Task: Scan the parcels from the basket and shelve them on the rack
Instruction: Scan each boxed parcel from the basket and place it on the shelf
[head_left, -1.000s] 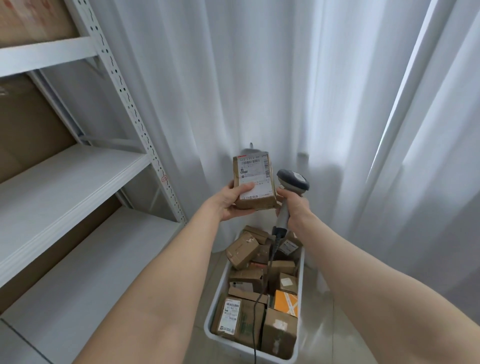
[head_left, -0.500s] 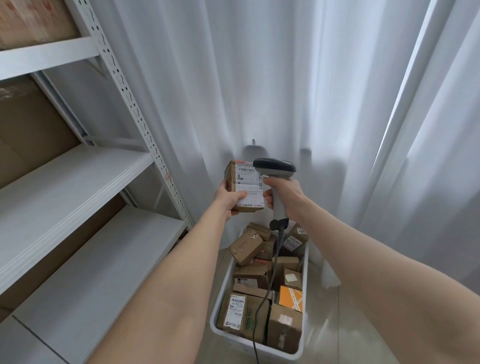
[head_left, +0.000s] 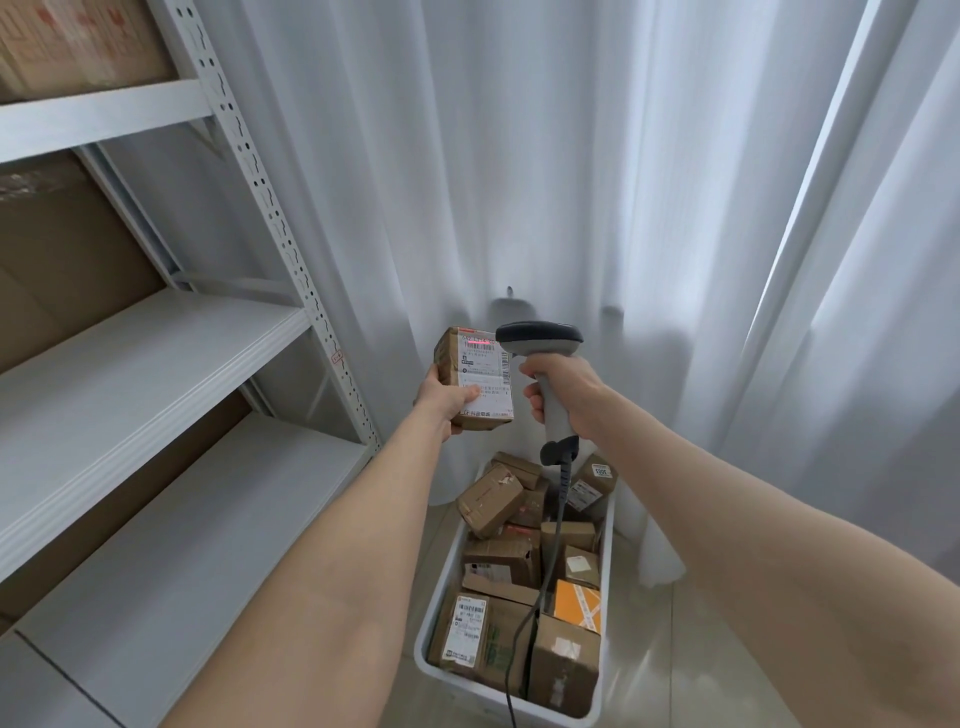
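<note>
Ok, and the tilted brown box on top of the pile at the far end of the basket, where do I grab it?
Probably across its two narrow sides, coming from above on the rack side. The tilted box lies highest in the basket, upper face clear, and the scanner cable hangs to its right, so that approach avoids it.
</note>
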